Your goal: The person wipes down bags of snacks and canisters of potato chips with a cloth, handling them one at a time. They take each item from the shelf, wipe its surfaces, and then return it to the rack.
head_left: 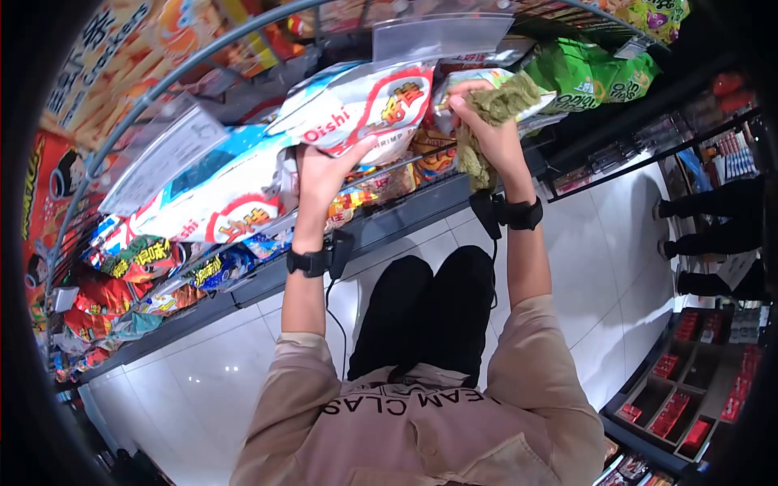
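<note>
My left hand (pixel 326 172) grips the lower edge of a white Oishi snack bag (pixel 356 109), thumb across its front and the other fingers mostly hidden behind it. In my right hand (pixel 496 134) is a crumpled olive-green cloth (pixel 506 99), which hangs down past the palm. This hand is against the right end of the row of white bags, beside a green onion rings bag (pixel 574 73). Another Oishi bag (pixel 219 182) leans in the wire rack to the left of my left hand.
A curved wire rail (pixel 154 93) and clear label holders (pixel 442 39) front the shelf. Several colourful snack packs (pixel 146 257) sit on the lower tier. Tiled floor (pixel 583 259) lies below. At right are a person's dark-clad legs (pixel 717 219) and a compartmented display (pixel 681 389).
</note>
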{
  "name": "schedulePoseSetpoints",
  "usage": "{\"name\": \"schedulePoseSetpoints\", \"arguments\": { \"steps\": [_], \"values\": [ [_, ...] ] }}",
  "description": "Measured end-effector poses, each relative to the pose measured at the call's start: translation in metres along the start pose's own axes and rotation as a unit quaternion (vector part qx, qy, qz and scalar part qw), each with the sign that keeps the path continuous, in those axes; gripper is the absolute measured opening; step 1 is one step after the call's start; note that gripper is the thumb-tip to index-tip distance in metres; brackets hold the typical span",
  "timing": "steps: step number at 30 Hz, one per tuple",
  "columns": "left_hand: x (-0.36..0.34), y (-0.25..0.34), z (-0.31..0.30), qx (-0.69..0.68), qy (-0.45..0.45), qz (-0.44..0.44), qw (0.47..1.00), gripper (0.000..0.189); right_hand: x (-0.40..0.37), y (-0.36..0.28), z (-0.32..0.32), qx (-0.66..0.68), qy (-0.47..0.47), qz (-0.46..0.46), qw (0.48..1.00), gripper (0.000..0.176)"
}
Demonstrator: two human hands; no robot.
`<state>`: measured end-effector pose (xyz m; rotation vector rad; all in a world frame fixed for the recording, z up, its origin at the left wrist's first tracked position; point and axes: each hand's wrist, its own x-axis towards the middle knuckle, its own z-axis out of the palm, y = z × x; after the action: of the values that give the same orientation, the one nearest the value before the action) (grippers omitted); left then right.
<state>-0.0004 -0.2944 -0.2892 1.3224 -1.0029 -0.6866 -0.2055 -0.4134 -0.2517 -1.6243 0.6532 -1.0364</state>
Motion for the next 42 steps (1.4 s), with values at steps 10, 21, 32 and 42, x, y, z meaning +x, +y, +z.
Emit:
{"name": "schedulePoseSetpoints", "arguments": {
  "steps": [10,21,32,42],
  "values": [
    [-0.002,0.000,0.001,0.001,0.039,-0.026,0.999,0.038,0.071,-0.015,-0.002,-0.046,-0.169,-0.006,0.984,0.015],
    [-0.010,-0.008,-0.003,0.010,0.065,-0.039,0.997,0.041,0.078,-0.007,-0.001,-0.061,-0.167,-0.102,0.979,0.033],
    [-0.021,-0.008,0.005,-0.113,0.179,0.047,0.976,0.040,0.067,-0.024,0.000,-0.031,-0.194,-0.296,0.935,0.020],
    [-0.013,0.021,-0.004,-0.108,0.129,0.053,0.984,0.039,0.063,-0.052,-0.015,-0.088,-0.145,-0.346,0.923,0.026]
  ]
}}
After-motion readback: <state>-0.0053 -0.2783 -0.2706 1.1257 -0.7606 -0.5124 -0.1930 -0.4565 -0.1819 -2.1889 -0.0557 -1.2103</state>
